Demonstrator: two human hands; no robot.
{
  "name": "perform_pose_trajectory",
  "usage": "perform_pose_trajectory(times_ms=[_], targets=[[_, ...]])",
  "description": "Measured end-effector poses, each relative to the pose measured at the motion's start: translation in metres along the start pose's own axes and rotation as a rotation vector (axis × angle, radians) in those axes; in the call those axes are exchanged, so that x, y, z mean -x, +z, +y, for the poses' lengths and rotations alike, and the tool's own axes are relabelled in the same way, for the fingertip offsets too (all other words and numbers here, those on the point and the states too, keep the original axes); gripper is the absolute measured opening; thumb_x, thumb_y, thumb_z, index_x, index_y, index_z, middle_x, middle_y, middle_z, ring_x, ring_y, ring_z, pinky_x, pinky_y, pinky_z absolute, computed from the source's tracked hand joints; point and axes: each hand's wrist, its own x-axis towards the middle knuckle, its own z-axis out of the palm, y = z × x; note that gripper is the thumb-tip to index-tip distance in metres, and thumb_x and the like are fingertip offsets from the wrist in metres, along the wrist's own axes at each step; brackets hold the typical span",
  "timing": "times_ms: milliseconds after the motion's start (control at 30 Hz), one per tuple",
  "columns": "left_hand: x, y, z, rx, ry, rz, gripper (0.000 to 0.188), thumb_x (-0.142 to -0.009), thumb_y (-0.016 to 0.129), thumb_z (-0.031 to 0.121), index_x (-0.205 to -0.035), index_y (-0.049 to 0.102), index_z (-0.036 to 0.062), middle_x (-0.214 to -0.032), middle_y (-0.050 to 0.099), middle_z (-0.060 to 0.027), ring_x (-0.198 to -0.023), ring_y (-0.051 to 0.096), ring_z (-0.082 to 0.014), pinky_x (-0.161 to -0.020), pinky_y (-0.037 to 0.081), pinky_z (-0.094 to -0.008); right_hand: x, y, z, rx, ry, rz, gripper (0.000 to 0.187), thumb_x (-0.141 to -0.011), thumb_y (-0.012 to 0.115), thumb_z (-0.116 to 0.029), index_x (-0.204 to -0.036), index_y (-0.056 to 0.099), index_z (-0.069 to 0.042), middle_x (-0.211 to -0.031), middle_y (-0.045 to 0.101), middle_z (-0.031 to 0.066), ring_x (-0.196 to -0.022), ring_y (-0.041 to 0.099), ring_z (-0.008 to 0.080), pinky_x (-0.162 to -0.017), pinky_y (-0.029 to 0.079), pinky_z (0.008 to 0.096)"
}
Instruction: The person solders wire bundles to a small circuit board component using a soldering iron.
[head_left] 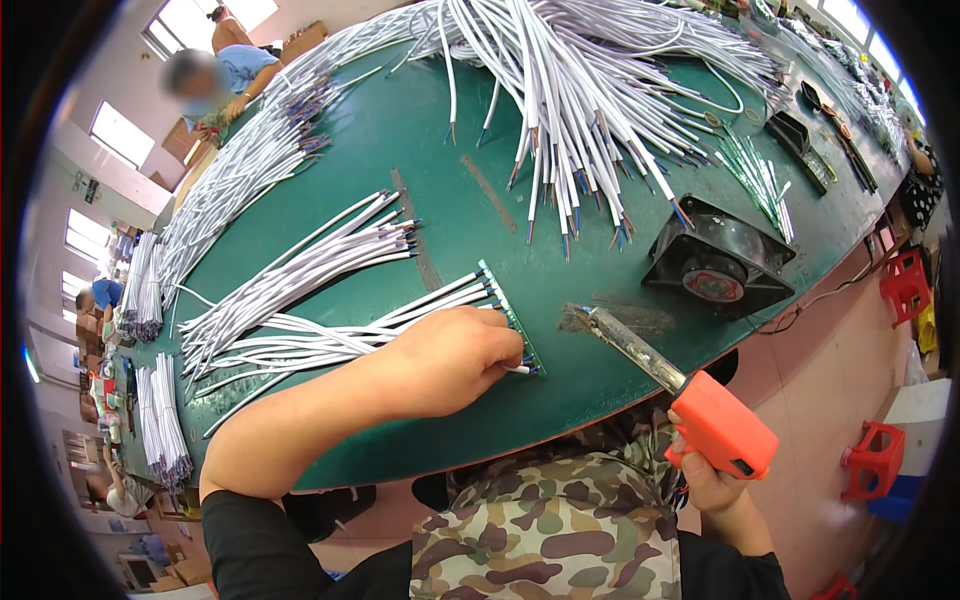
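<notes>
My left hand [455, 362] is closed at the lower end of a narrow green circuit board strip [512, 318], its fingers pinched on a white cable [520, 370] whose end peeks out by the strip. Several other white cables [300, 345] run from the strip's left side across the table; their middles pass partly behind my hand. In my right hand [708, 483] is a soldering gun [725, 428] with an orange handle. Its metal barrel points up and left, and the tip is over a dark scorched patch, apart from the strip.
A black fan [718, 258] stands right of the strip on the green table [420, 120]. Large heaps of white cables [560, 100] cover the back. Bare green strips [757, 180] lie behind the fan. Red stools [872, 460] stand right; another person [240, 75] works far left.
</notes>
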Motion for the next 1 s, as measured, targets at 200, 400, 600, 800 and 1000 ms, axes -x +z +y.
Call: perform_pose_trajectory(times_ms=[200, 400, 600, 800, 1000], targets=[[0.025, 0.045, 0.003, -0.095, -0.079, 0.329, 0.013, -0.082, 0.073, 0.005, -0.086, 0.061, 0.0038, -0.086, 0.06, -0.0123, -0.084, 0.061, -0.0355, -0.073, 0.05, -0.0442, 0.0, -0.004, -0.002, 0.029, -0.044, 0.016, 0.013, -0.08, 0.07, -0.014, -0.088, 0.069, -0.004, -0.076, 0.065, 0.0068, -0.064, 0.064, 0.0259, -0.058, 0.051, 0.0339], [0.065, 0.009, -0.006, -0.262, -0.039, 0.335, 0.049, -0.075, 0.076, 0.004, -0.122, 0.061, 0.0039, -0.128, 0.056, -0.0184, -0.124, 0.054, -0.0376, -0.105, 0.044, -0.0476, 0.0, -0.045, -0.02, 0.222, -0.062, 0.259, 0.02, -0.086, 0.071, -0.017, -0.097, 0.068, -0.001, -0.084, 0.067, 0.0094, -0.067, 0.062, 0.0196, -0.06, 0.051, 0.0336], [0.117, -0.018, -0.032, -0.424, -0.308, 0.123, 0.072, -0.071, 0.074, 0.005, -0.139, 0.051, 0.0005, -0.132, 0.055, -0.0204, -0.126, 0.052, -0.0413, -0.108, 0.043, -0.0474, -0.034, -0.078, -0.017, -0.122, -0.207, 0.467, 0.048, -0.096, 0.059, -0.026, -0.127, 0.049, 0.009, -0.117, 0.062, 0.0216, -0.069, 0.058, 0.0125, -0.057, 0.051, 0.026], [0.124, -0.04, -0.059, -0.414, -0.441, -0.031, 0.064, -0.07, 0.072, 0.006, -0.132, 0.056, 0.0012, -0.117, 0.061, -0.0195, -0.11, 0.058, -0.0381, -0.096, 0.049, -0.0458, -0.037, -0.078, -0.012, -0.143, -0.226, 0.487, 0.043, -0.096, 0.054, -0.02, -0.128, 0.047, 0.008, -0.121, 0.06, 0.0225, -0.072, 0.057, 0.0128, -0.064, 0.048, 0.0225], [0.126, -0.024, -0.075, -0.57, -0.372, -0.031, 0.044, -0.066, 0.067, 0.001, -0.109, 0.056, 0.0008, -0.098, 0.062, -0.0174, -0.092, 0.06, -0.0384, -0.083, 0.049, -0.0466, -0.023, -0.086, -0.007, -0.126, -0.265, 0.394, 0.036, -0.1, 0.05, -0.016, -0.131, 0.049, 0.004, -0.125, 0.06, 0.0171, -0.078, 0.053, 0.0116, -0.07, 0.046, 0.0242]])
